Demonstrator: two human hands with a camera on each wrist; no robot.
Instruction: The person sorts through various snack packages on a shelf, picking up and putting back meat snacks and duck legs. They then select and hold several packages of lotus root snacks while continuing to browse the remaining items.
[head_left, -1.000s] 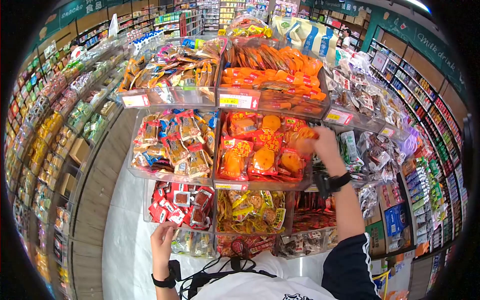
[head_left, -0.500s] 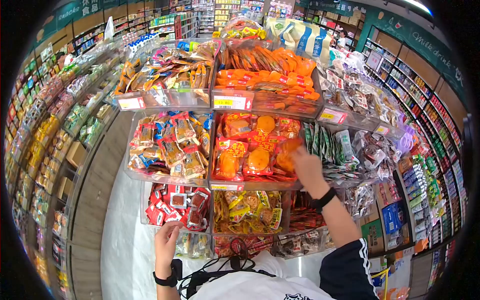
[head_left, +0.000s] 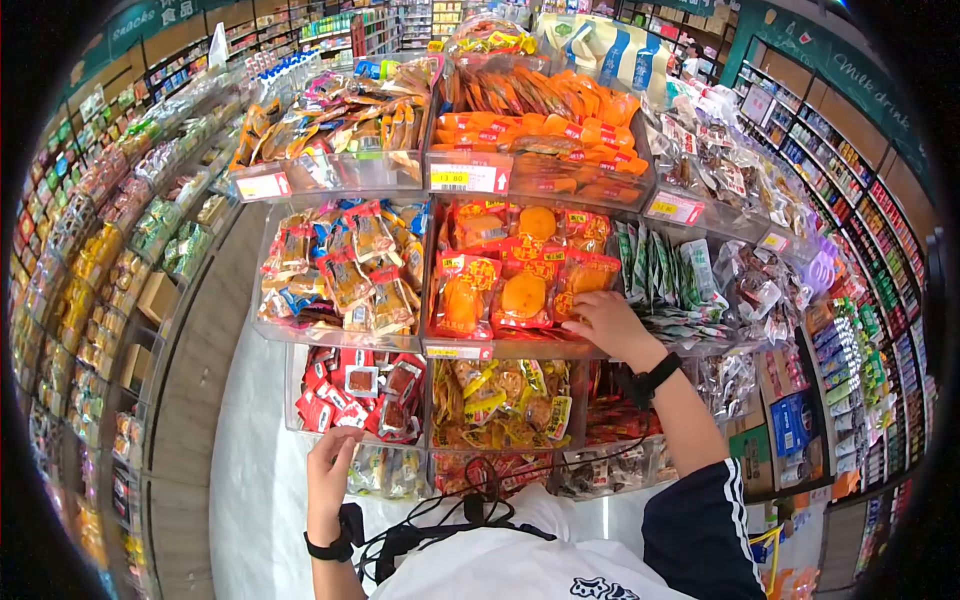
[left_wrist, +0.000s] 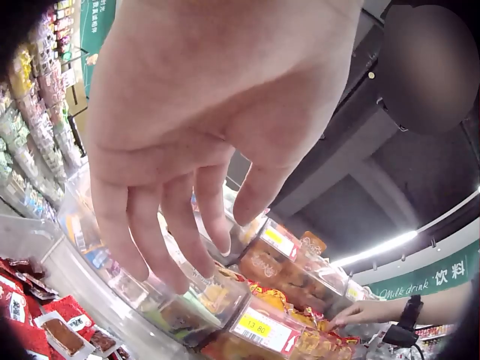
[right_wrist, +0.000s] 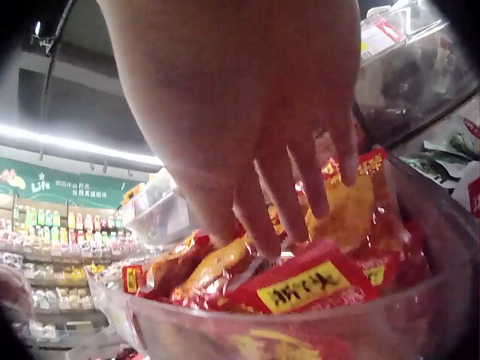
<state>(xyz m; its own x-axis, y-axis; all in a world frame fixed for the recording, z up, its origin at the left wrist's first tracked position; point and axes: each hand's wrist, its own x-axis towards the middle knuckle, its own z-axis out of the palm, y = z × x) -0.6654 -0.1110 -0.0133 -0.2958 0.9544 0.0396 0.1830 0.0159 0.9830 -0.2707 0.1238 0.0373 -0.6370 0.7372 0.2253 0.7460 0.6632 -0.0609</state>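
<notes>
My right hand (head_left: 610,328) reaches to the front right corner of a clear bin of red snack packets (head_left: 523,296). Its fingers, spread and slightly bent, touch a red and orange packet (head_left: 587,272) lying on top there. In the right wrist view the fingertips press down among shiny packets (right_wrist: 361,206), just behind the bin's clear front wall (right_wrist: 187,322). My left hand (head_left: 328,472) hangs loosely in front of the lower left bin of small red packets (head_left: 365,385). Nothing is in that hand; its fingers droop apart in the left wrist view.
Snack bins rise in tiers, with orange packets (head_left: 540,145) above and yellow packets (head_left: 505,405) below. Green packets (head_left: 660,270) stand just right of my right hand. Price tags (head_left: 470,178) line the bin fronts. Black cables (head_left: 470,500) hang before my shirt. Shelves (head_left: 130,270) run along the left.
My right hand has brought a red and orange packet down from above the bin's right side, laid it on the others and loosened its grip. The left hand stays nearly where it was.
</notes>
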